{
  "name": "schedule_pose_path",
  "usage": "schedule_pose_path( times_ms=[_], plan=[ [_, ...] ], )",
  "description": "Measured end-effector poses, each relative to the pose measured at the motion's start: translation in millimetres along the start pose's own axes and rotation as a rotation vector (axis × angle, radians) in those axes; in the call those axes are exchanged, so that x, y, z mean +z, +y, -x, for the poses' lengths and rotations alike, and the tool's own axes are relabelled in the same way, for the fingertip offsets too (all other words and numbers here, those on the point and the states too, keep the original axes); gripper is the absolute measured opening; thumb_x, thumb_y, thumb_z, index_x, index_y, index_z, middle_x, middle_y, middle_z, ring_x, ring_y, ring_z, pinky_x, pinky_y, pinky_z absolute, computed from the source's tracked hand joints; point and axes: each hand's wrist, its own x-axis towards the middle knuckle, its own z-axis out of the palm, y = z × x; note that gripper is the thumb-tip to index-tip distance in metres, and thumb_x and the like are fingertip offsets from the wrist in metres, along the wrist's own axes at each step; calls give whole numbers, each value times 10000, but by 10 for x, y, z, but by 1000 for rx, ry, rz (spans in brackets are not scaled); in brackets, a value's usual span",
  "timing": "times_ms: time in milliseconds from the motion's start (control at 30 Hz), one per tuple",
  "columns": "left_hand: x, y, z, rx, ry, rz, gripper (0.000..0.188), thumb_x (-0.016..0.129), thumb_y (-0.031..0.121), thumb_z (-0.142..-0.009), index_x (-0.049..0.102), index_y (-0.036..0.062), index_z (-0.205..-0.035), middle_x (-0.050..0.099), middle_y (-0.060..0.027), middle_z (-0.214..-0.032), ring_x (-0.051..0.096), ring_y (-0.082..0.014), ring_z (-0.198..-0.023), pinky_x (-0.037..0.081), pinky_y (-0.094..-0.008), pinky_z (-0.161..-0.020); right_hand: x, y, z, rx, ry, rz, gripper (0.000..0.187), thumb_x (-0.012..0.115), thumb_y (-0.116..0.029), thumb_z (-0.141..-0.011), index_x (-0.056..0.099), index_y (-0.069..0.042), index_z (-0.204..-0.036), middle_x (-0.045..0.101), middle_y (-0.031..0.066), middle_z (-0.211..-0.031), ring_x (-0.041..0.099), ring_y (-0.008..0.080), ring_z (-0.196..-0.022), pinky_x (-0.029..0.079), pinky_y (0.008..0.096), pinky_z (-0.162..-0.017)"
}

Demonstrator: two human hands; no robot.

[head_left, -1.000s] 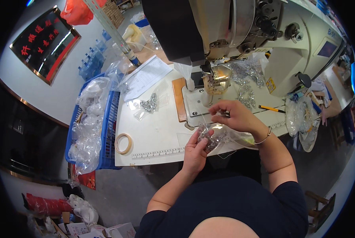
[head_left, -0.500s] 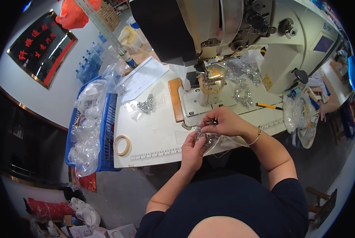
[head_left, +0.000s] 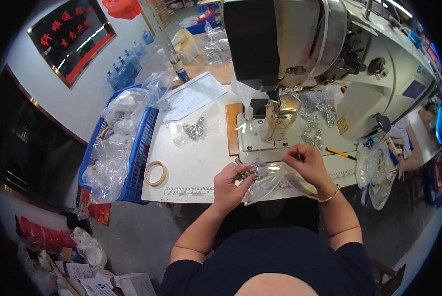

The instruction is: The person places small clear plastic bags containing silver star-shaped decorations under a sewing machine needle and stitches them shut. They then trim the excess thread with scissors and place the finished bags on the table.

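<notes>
You're pinching silver beadwork between left fingers and thumb. Right hand is clutching a dark tool nearby.

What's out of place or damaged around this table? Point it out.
Nothing looks clearly spilled or damaged. The one untidy spot is the blue basket left of the white table: clear plastic bags bulge over its rim rather than sitting wholly inside.

I see tape at 8 o'clock on the white table, paper at 10, a pen at 3.
</notes>
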Motion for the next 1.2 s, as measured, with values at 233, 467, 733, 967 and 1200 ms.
schedule_pose_path(
  times_ms=[233, 467, 733, 967, 1200],
  plan=[
    [-245, 186, -187, -395, -128, 760, 278, 652, -39, -771, 594, -16, -1042, 636, -67, -915, 620, -135, -805, 507, -238, -719, 100, -137, 48, -173, 58, -36, 92, 686, -65, -781, 642, -32, -855, 598, -4, -724, 484, 46, -615, 402, 202, -574],
    [23, 79, -87, -549, -273, 1144, 411, 653, -27, -751, 518, 28, -1135, 637, -82, -938, 637, -175, -835, 525, -297, -731, 173, 51, -153, -178, -350, -267, 338, 673, -78, -766, 609, -42, -1096, 600, 4, -973, 510, 78, -801, 420, 234, -724],
    [174, 233, -60, -649, -371, 1272, 411, 729, 71, -728, 477, 107, -1051, 594, -52, -898, 597, -161, -685, 485, -269, -571, 289, -28, -256, -224, -696, -626, 366, 740, -227, -719, 639, -82, -1040, 468, 140, -1282, 494, 225, -1122, 376, 369, -949],
    [264, -29, 36, -572, -494, 1545, 389, 733, 53, -727, 509, 138, -1034, 575, -31, -989, 598, -175, -750, 497, -279, -637, 289, 19, -199, -254, -539, -605, 135, 719, -48, -701, 606, -52, -775, 597, 116, -1092, 503, 264, -1134, 406, 391, -934],
    [372, -59, 24, -606, -396, 1736, 440, 694, 55, -774, 479, 183, -1136, 558, -29, -974, 569, -163, -649, 446, -231, -511, 422, 155, -148, -386, -337, -663, 157, 728, -38, -706, 596, -63, -788, 630, 86, -896, 505, 327, -1110, 400, 456, -939]
  ],
)
